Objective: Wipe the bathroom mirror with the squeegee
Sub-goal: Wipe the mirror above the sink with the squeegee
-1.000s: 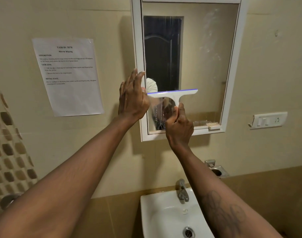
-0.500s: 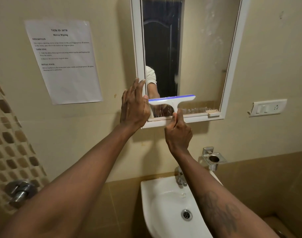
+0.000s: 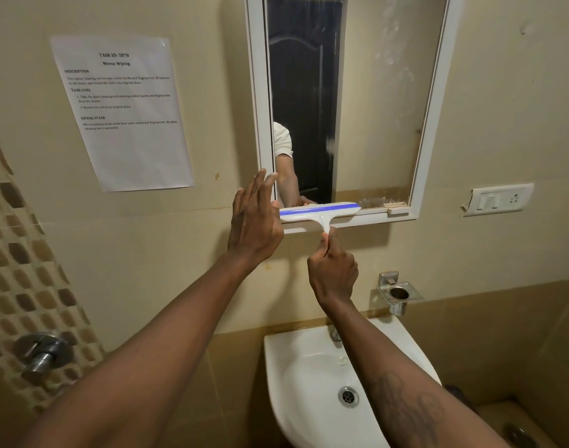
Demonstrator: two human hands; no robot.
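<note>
With the squeegee [image 3: 320, 211] at the mirror [image 3: 373, 108] bottom, centre frame, the right hand's [image 3: 333, 273] fingertip pinch could slip; the left hand [image 3: 255, 221], fingers straight, holds nothing.

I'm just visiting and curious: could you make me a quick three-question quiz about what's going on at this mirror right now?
1. True or false: the squeegee blade sits at the top of the mirror.
2. Which hand grips the squeegee handle? A) left hand B) right hand
3. What white fixture is directly below the mirror?

Key: 1. False, it is at the bottom edge. 2. B; the left hand lies open against the mirror's frame. 3. The sink.
</note>
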